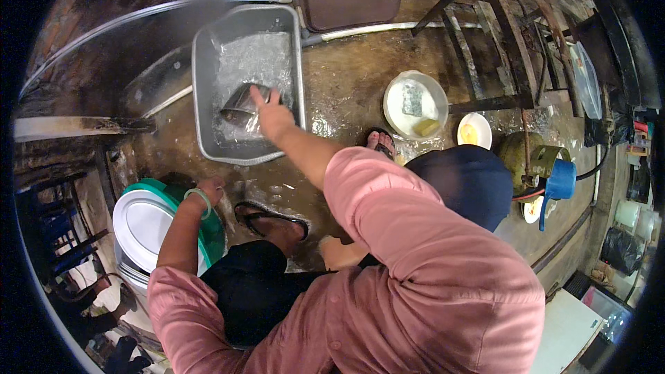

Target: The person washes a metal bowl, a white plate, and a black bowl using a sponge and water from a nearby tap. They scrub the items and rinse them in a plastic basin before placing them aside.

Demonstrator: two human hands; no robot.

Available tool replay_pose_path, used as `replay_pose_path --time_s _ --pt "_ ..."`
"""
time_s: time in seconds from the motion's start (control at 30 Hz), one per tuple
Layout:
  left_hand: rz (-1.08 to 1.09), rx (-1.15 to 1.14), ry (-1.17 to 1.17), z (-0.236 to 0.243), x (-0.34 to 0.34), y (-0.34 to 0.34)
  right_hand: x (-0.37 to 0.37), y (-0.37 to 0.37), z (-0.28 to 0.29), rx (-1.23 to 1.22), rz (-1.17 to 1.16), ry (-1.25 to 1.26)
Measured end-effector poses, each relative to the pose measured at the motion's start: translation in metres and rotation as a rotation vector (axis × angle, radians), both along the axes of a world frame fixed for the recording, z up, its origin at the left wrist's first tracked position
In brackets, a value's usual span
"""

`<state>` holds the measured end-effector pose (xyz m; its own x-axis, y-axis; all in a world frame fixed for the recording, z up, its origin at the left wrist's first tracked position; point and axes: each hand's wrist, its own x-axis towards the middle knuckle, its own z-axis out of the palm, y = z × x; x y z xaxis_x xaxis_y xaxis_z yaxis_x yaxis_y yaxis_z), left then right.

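Observation:
My right hand (274, 119) reaches into a grey rectangular tub (299, 83) of water, gripping the rim of a shiny metal pot (239, 105). The pot lies tilted at the water's surface; its underside is hard to make out. Lower and to the left, my left hand (210, 191), with a pale bangle at the wrist, hangs at the rim of a green basin (213, 232). Its fingers point down and mostly do not show. White plates (143, 230) rest in or against that basin, partly covered by my forearm.
A whitish basin (390, 107) with suds and a yellow-green sponge (426, 127) stands right of my foot. Beyond it are a small white bowl (474, 125), a green gas cylinder (514, 156) and a blue dipper (560, 181). A wooden frame (509, 34) stands at upper right. The floor is wet.

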<state>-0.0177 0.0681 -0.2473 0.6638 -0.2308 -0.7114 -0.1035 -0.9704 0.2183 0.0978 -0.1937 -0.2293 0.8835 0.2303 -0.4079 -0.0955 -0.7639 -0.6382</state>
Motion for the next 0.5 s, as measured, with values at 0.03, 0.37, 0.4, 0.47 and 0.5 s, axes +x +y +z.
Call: replay_pose_path --time_s 0.03,0.37,0.4,0.47,0.5 --pt "-0.014 0.012 -0.013 -0.007 -0.005 0.009 -0.006 0.01 -0.004 0.026 -0.064 0.029" --pt "0.021 0.125 0.04 0.021 0.018 -0.027 0.008 -0.017 0.029 1.545 -0.888 0.968" --pt "-0.006 0.107 0.026 0.021 0.021 -0.028 0.017 -0.032 0.032 1.664 -1.023 1.012" --pt "-0.049 0.056 -0.02 0.027 0.027 -0.037 0.036 -0.073 0.031 1.981 -0.958 0.926" --pt "-0.058 0.027 -0.033 0.026 0.028 -0.032 0.047 -0.096 0.041 2.073 -1.002 0.924"
